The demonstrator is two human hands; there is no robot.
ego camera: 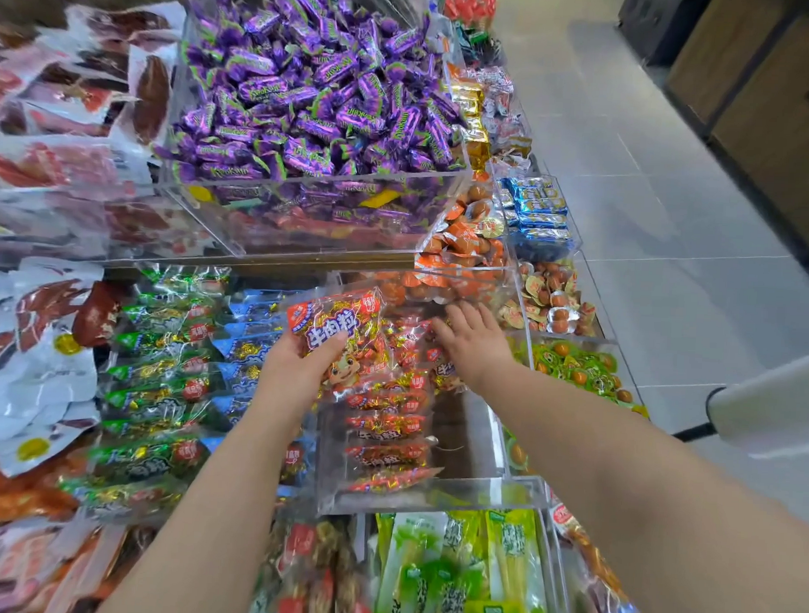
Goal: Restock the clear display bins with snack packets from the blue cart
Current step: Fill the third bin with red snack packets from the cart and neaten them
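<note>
1. Nearest, at the bottom edge: light-green packets (465,573) stood upright in a clear compartment, w/ brown-and-red packets (316,576) just to their left.
2. Just beyond sat the clear bin (478,495). It held a row of red packets (387,444) overlapped front to back along its left side. The right side showed bare base.
3. The left hand (293,371) gripped one red packet (334,326) by its lower edge, thumb across the front & fingers curled behind. The pkt was tilted above the bin's far-left part. Couldn't tell if it touched the row under it.
4. The right hand (472,346) lay palm down, fingers straight & a bit spread, on the red pkts at the bin's far end. It held nothing.
5. Left of the bin: a row of blue packets (248,341), then a row of green packets (157,402). Further left were white packs (33,369) w/ dark red contents.
6. Right of the bin: green-and-orange small packs (581,365) in one compartment, round brown packs (551,299) in the next one back.
7. Behind those: orange-wrapped packs (465,244) & blue-and-white packs (536,210).
8. Further back, on a higher level, a big clear tray (331,252) was heaped w/ purple candies (309,98).
9. Far right: grey tiled floor (654,178), & a blurred white bar (769,405) w/ a dark end, near the right arm.
</note>
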